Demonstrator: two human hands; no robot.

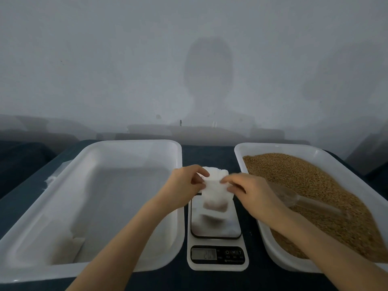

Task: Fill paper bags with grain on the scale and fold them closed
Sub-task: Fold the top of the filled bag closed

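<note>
- Centrally, a small white paper bag (214, 193) stands upright on the shiny weighing plate of a white digital kitchen scale (217, 258), which sits between two trays.
- The lower part of the bag shows a brownish tint through the paper, and the plate mirrors the bag below it.
- The left hand (184, 185) pinches the bag's upper left edge between curled thumb and fingers.
- The right hand (249, 192) pinches the upper right edge in the same way, with its fingertips near those of the other hand.
- The top of the bag rises behind the fingers of both hands.
- The scale's grey display at the near end shows digits, too blurred to read.
- On the left lies a large white rectangular plastic tray (126, 142); a flat white paper packet (67, 248) rests in its near left corner.
- On the right, a second white plastic tray (273, 146) holds a deep layer of brown grain (315, 179).
- A clear plastic scoop (302, 200) lies on the grain just beyond the right wrist, its handle pointing right.
- Everything rests on a dark blue cloth-covered table (207, 154) against a pale grey wall (105, 70), which carries the person's shadow.
</note>
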